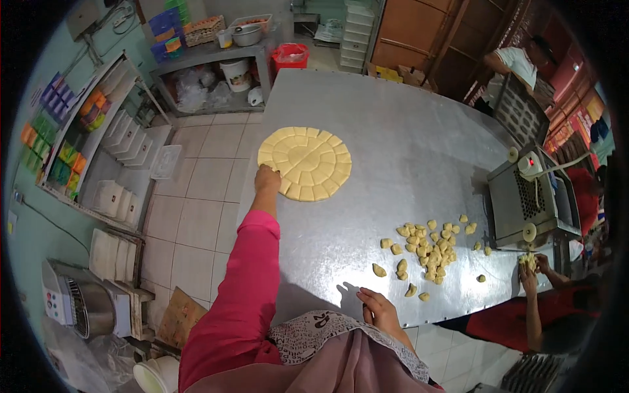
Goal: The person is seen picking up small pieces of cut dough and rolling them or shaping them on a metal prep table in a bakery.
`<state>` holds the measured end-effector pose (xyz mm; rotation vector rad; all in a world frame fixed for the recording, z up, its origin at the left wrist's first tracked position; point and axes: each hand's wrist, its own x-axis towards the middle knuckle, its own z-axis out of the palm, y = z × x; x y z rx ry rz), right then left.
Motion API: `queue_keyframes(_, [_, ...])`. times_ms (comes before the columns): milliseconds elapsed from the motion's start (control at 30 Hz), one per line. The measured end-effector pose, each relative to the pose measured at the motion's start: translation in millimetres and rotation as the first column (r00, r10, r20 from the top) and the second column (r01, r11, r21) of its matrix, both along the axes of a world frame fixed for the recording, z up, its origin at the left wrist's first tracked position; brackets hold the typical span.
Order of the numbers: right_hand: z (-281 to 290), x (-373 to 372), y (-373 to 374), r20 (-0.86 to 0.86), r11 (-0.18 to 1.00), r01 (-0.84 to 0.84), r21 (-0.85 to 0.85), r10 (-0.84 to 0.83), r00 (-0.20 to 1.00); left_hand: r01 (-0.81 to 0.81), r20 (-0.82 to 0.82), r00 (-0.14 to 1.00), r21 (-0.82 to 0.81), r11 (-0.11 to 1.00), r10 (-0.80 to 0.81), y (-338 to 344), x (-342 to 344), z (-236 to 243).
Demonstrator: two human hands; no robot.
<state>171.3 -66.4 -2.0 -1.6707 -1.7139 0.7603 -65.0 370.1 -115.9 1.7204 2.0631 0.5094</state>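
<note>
Cut dough disc (305, 164) lies flat on worktop (406, 157), presumably for easy reach; left hand (267, 179) at its near-left edge, grip cannot be told; right hand (380, 308) loosely open, empty; dough pieces (432, 254) lie apart, toward machine (521, 193).

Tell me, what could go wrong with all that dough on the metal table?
The cut dough round lies near the left edge of the metal table, so a piece might slip off. The left hand, at the round's rim, could squash pieces there. Some loose dough lumps lie close to the right hand, which might knock them.
</note>
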Motion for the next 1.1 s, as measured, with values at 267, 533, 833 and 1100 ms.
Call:
queue_keyframes(267, [9.1, 1.4, 11.0, 0.145, 0.992, -0.043, 0.121, 0.026, 0.989, 0.156, 0.813, 0.575, -0.220, 0.963, 0.092, -144.1, -50.6, 15.1])
queue_keyframes(533, [15.5, -21.0, 44.5, 0.285, 0.885, -0.355, 0.301, 0.271, 0.919, 0.737, 0.903, 0.428, -0.321, 0.594, -0.042, -312.1, 23.6, 93.5])
queue_keyframes(833, [18.9, 30.3, -2.1, 0.370, 0.930, -0.366, 0.017, 0.334, 0.867, 0.866, 0.675, 0.453, -0.179, 0.467, -0.582, -356.9, 97.3, 119.2])
queue_keyframes(1100, [-4.3, 154.0, -69.8, -0.043, 0.991, 0.096, -0.095, -0.101, 0.994, 0.690, 0.674, 0.611, -0.198, 0.696, -0.414, -335.2, 156.5, 78.8])
